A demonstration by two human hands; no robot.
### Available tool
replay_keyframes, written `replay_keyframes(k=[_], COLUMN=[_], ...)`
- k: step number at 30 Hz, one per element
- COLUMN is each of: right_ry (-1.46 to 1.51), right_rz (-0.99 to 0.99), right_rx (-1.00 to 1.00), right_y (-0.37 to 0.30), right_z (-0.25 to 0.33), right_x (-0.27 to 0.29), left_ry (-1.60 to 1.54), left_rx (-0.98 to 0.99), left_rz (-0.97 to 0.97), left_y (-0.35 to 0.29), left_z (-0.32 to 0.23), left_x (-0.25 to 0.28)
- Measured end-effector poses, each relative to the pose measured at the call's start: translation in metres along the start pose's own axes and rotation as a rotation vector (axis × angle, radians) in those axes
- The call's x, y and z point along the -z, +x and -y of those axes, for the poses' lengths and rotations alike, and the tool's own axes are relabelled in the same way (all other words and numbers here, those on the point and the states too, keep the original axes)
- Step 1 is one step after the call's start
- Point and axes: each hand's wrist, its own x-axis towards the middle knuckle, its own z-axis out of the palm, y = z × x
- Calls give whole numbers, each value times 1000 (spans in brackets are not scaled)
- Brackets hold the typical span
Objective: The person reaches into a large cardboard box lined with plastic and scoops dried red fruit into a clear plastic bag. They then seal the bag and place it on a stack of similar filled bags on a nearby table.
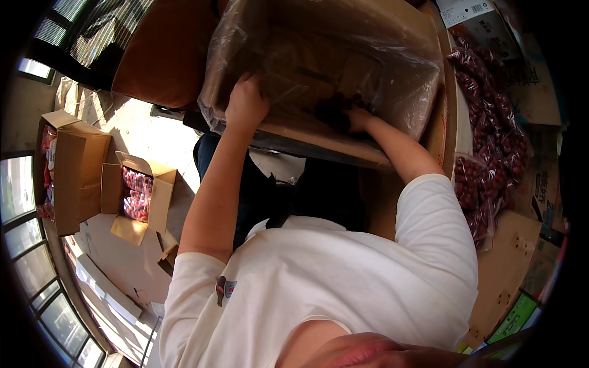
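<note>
Resting at a small, dark heap of roundish pieces (332,111), the person's bare right hand (359,119) is inside a deep brown cardboard box (325,145) lined with crinkled clear plastic film (409,92). The heap lies just left of its fingertips, too shadowed for me to tell whether they grasp any of it. The bare left hand (247,103) is curled near the liner's left side; whether its fingers pinch the film, I can't make out. Well right of the right fingers lie clear bags of round, dark-red fruit (488,116).
</note>
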Motion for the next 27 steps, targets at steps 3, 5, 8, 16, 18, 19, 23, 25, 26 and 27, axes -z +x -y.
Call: replay_keyframes(k=[3,5,8,16,18,19,23,25,26,27], right_ry=[-30,-34,-76,-68,-55,-49,-61,-32,-17,-23], right_rz=[34,54,43,28,57,66,20,58,78,66], right_rx=[-6,-37,-40,-6,-20,-29,7,8,8,8], right_y=[7,-4,-6,-9,-8,-4,7,3,1,1], right_z=[-5,9,14,13,12,8,-3,1,3,2], right_x=[-7,7,7,7,7,5,-11,-4,-1,-2], left_ry=[-23,-29,-27,-25,-29,-34,-55,-32,-21,-10], left_rx=[2,32,-34,-2,-3,-7,15,-5,-15,-20], left_rz=[18,37,16,30,29,24,29,16,10,8], left_y=[0,-1,-1,-2,-2,-2,-1,-2,-2,-2], left_z=[-3,-3,4,0,0,0,-3,-3,-3,-2], left_x=[1,4,-1,0,1,0,2,2,3,2])
